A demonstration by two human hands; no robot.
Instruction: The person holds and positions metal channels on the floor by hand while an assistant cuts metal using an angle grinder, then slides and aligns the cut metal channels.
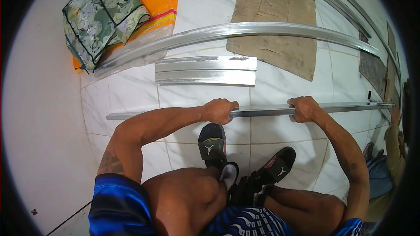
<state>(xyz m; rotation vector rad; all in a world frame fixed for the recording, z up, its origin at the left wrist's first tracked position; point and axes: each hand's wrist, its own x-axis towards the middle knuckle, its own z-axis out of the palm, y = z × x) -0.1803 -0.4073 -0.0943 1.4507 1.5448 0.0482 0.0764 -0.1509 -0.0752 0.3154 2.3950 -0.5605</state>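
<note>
A long silvery metal bar (262, 111) runs left to right in front of me, above the tiled floor. My left hand (218, 110) is wrapped round it left of its middle, and my right hand (305, 108) grips it farther right. The left end of the bar passes behind my left forearm. At its far right end, another person's hand (395, 116) is close to the bar; whether it touches is hard to tell. Just beyond the bar lie short flat metal strips (205, 71) side by side.
A longer metal profile (245, 28) crosses a worn wooden board (275, 11) on the floor. More metal lengths (337, 2) lie at the upper right. A patterned bag (103, 22) rests on an orange plastic sheet (164, 0) by the left wall. Another person (380, 175) crouches at right.
</note>
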